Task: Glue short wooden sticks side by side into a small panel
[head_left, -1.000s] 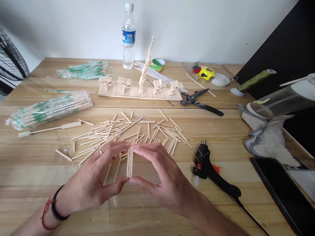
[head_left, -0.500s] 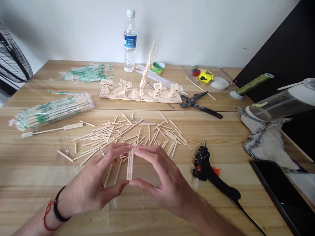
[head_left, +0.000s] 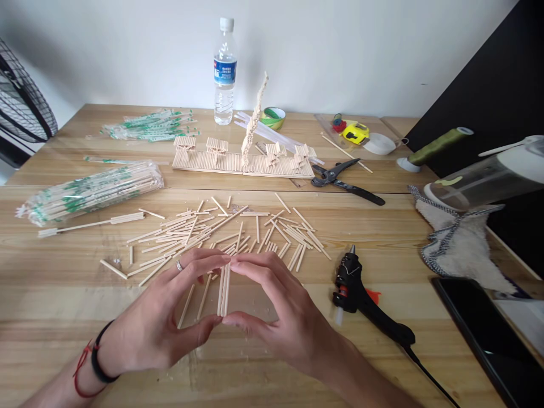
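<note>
A small bundle of thin wooden sticks [head_left: 223, 292], laid side by side, is held lengthwise over the bench [head_left: 212, 385]; whether the wood beneath is touched cannot be told. With the bundle taken as the clock's centre and 12 o'clock toward the wall [head_left: 161, 56], the left hand [head_left: 165, 317] is placed at 9 and the right hand [head_left: 280, 311] at 3. Both are curved into wide arcs, and the bundle is pinched between them, its far end pressed by the fingertips and its near end by the thumbs. Loose sticks [head_left: 257, 229] are scattered from 10 to 1 o'clock, just beyond the hands. The black glue gun [head_left: 376, 311] is laid at 3, with the phone [head_left: 480, 340] farther out. Between 1 and 2 the pliers [head_left: 340, 178] are seen. A stick-built model [head_left: 232, 163] is set at 12, and behind it a water bottle [head_left: 224, 85] is stood upright. At 10 a plastic-wrapped pack of sticks [head_left: 93, 190] is seen. Between 2 and 3 a cloth [head_left: 463, 243] is spread.
</note>
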Demonstrator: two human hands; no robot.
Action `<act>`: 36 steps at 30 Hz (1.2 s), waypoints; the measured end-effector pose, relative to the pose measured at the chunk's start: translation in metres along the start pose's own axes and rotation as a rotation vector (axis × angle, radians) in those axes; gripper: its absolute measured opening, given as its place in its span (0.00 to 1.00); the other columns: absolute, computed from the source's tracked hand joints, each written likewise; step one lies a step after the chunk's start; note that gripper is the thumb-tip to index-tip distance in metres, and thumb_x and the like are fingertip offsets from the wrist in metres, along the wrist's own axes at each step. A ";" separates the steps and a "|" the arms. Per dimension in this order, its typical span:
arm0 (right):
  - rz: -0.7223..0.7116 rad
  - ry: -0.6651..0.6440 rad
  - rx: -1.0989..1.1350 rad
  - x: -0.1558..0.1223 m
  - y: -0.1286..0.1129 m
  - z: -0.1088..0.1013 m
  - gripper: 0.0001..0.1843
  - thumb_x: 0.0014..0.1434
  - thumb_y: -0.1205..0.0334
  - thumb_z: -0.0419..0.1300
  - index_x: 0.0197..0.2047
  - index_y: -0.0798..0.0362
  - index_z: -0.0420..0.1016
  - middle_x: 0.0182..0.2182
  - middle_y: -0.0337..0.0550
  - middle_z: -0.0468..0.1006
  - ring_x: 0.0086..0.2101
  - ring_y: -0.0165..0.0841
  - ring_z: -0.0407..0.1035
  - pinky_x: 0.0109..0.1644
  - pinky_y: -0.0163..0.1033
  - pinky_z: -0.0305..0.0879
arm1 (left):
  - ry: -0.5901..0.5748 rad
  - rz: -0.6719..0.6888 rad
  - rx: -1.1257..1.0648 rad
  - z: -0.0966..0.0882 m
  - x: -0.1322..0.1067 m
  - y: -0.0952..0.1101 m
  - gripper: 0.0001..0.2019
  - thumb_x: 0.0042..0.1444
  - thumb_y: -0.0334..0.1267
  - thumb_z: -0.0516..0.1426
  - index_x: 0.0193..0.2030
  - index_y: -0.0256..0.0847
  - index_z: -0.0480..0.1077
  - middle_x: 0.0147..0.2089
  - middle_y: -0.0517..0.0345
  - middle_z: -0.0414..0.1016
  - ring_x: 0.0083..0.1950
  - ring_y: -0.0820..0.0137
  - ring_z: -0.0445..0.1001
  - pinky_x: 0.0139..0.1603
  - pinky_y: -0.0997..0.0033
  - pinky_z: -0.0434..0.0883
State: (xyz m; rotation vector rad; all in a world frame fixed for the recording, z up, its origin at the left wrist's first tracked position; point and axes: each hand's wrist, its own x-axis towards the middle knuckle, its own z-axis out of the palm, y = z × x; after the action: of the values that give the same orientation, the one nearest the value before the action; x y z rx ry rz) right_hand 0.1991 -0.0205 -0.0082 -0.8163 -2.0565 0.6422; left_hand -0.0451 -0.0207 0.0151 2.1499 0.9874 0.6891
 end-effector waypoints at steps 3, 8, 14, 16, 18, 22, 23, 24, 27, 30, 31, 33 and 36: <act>0.008 -0.011 -0.003 0.001 0.000 0.000 0.27 0.73 0.53 0.68 0.69 0.49 0.66 0.58 0.54 0.80 0.59 0.44 0.75 0.64 0.51 0.76 | 0.012 -0.002 0.010 0.000 0.001 0.001 0.31 0.65 0.29 0.61 0.73 0.50 0.62 0.68 0.47 0.74 0.67 0.57 0.76 0.68 0.56 0.78; 0.005 -0.020 -0.004 0.001 0.000 0.001 0.25 0.74 0.53 0.67 0.67 0.51 0.68 0.57 0.53 0.81 0.58 0.41 0.76 0.64 0.48 0.75 | 0.008 -0.003 0.015 0.000 0.001 -0.001 0.30 0.66 0.29 0.61 0.72 0.50 0.62 0.66 0.48 0.73 0.66 0.59 0.75 0.68 0.58 0.76; 0.035 -0.017 0.005 -0.001 -0.002 0.001 0.19 0.76 0.61 0.63 0.67 0.50 0.68 0.56 0.53 0.80 0.56 0.42 0.76 0.61 0.50 0.76 | 0.023 -0.044 0.046 0.001 0.002 -0.004 0.28 0.67 0.29 0.61 0.71 0.49 0.62 0.65 0.48 0.69 0.65 0.61 0.74 0.64 0.61 0.77; 0.038 -0.012 -0.004 -0.001 -0.003 0.001 0.18 0.75 0.65 0.61 0.65 0.50 0.69 0.55 0.52 0.81 0.55 0.42 0.76 0.59 0.50 0.77 | 0.035 -0.051 0.061 0.002 0.002 -0.004 0.27 0.67 0.29 0.61 0.71 0.48 0.63 0.64 0.48 0.69 0.64 0.60 0.75 0.63 0.60 0.78; 0.031 -0.015 -0.021 0.000 -0.004 0.000 0.14 0.75 0.68 0.60 0.61 0.51 0.72 0.51 0.51 0.82 0.51 0.42 0.77 0.56 0.49 0.77 | 0.046 -0.045 0.075 0.002 0.002 -0.005 0.27 0.68 0.30 0.61 0.71 0.48 0.63 0.64 0.48 0.69 0.64 0.60 0.75 0.63 0.60 0.78; 0.021 -0.021 -0.046 0.004 -0.006 -0.002 0.08 0.74 0.72 0.58 0.48 0.49 0.75 0.39 0.45 0.82 0.41 0.39 0.77 0.46 0.45 0.77 | 0.057 -0.026 0.083 0.003 0.002 -0.006 0.27 0.68 0.29 0.61 0.70 0.48 0.64 0.64 0.48 0.70 0.64 0.60 0.76 0.62 0.61 0.79; 0.026 -0.013 -0.050 0.004 -0.006 -0.002 0.09 0.74 0.72 0.58 0.46 0.49 0.75 0.38 0.44 0.82 0.39 0.39 0.77 0.45 0.45 0.76 | 0.057 -0.023 0.084 0.003 0.001 -0.007 0.26 0.68 0.30 0.61 0.70 0.48 0.64 0.64 0.48 0.70 0.64 0.60 0.76 0.62 0.61 0.79; 0.031 -0.004 -0.056 0.005 -0.005 -0.002 0.09 0.74 0.72 0.58 0.45 0.49 0.75 0.38 0.44 0.82 0.39 0.38 0.77 0.44 0.44 0.76 | 0.056 -0.022 0.085 0.003 0.001 -0.007 0.26 0.68 0.30 0.62 0.70 0.48 0.64 0.64 0.48 0.71 0.63 0.59 0.76 0.62 0.61 0.79; 0.043 0.014 -0.065 0.005 -0.005 -0.002 0.09 0.73 0.73 0.58 0.44 0.49 0.75 0.37 0.43 0.82 0.38 0.37 0.77 0.44 0.42 0.75 | 0.052 -0.020 0.088 0.003 0.001 -0.008 0.26 0.68 0.31 0.62 0.71 0.48 0.65 0.64 0.47 0.71 0.64 0.59 0.76 0.62 0.60 0.79; 0.049 0.006 -0.079 0.004 -0.005 -0.002 0.09 0.74 0.72 0.57 0.42 0.49 0.73 0.35 0.42 0.81 0.36 0.37 0.76 0.41 0.42 0.73 | 0.043 -0.016 0.084 0.002 0.002 -0.007 0.25 0.69 0.32 0.62 0.70 0.48 0.65 0.64 0.47 0.70 0.64 0.59 0.75 0.63 0.60 0.78; 0.055 -0.001 -0.085 0.004 -0.005 -0.002 0.09 0.74 0.71 0.57 0.41 0.49 0.72 0.34 0.42 0.80 0.35 0.37 0.76 0.40 0.42 0.72 | 0.042 -0.016 0.081 0.002 0.002 -0.007 0.25 0.69 0.32 0.62 0.70 0.48 0.65 0.64 0.47 0.71 0.64 0.60 0.75 0.63 0.60 0.78; 0.069 -0.010 -0.095 0.003 -0.005 -0.002 0.10 0.74 0.71 0.56 0.40 0.48 0.71 0.32 0.41 0.79 0.34 0.36 0.75 0.38 0.41 0.71 | 0.045 -0.016 0.078 0.002 0.003 -0.006 0.25 0.69 0.32 0.62 0.70 0.48 0.65 0.63 0.48 0.71 0.63 0.60 0.76 0.63 0.60 0.79; 0.089 -0.012 -0.102 0.003 -0.005 -0.002 0.10 0.74 0.70 0.56 0.39 0.48 0.71 0.31 0.39 0.79 0.32 0.35 0.74 0.37 0.41 0.70 | 0.047 -0.011 0.081 0.001 0.003 -0.006 0.26 0.68 0.32 0.63 0.70 0.49 0.65 0.63 0.48 0.72 0.62 0.59 0.76 0.60 0.60 0.80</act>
State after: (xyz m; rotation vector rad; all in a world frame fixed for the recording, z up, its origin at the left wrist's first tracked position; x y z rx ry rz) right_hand 0.1977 -0.0219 -0.0023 -0.9694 -2.0869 0.5949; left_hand -0.0450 -0.0157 0.0103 2.2056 1.0683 0.7087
